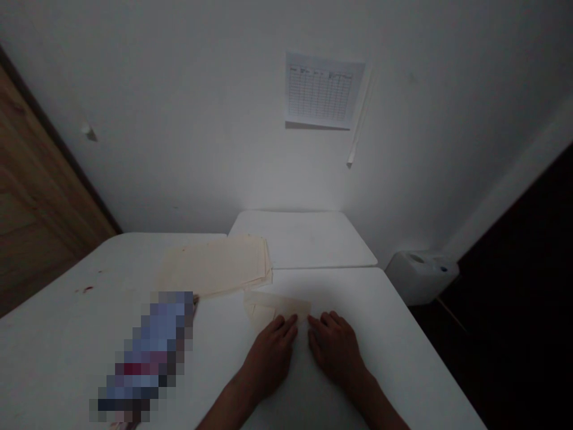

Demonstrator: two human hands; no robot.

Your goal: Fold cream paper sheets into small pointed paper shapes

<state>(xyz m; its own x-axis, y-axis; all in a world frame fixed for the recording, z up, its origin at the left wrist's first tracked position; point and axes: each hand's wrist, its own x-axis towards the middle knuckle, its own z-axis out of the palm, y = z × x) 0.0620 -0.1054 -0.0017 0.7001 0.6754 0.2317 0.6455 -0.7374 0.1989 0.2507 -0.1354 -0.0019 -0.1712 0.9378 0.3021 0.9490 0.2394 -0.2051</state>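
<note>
A small piece of thin, cream translucent paper [286,298] lies on the white table in front of me, with a folded flap at its left end. My left hand [274,349] rests on the near edge of the paper, fingers bent and fingertips pressed at the fold. At the right corner, my right hand [333,346] has its fingers curled, with the index fingertip on the paper's edge. The two index fingertips nearly meet. Both thumbs are partly hidden.
A stack of larger cream sheets [215,266] lies behind, to the left. A pixelated, blurred item [152,346] is at left on the white table [224,370]. A printed chart [322,92] hangs on the wall. A white box-like object [418,275] stands beyond the right edge.
</note>
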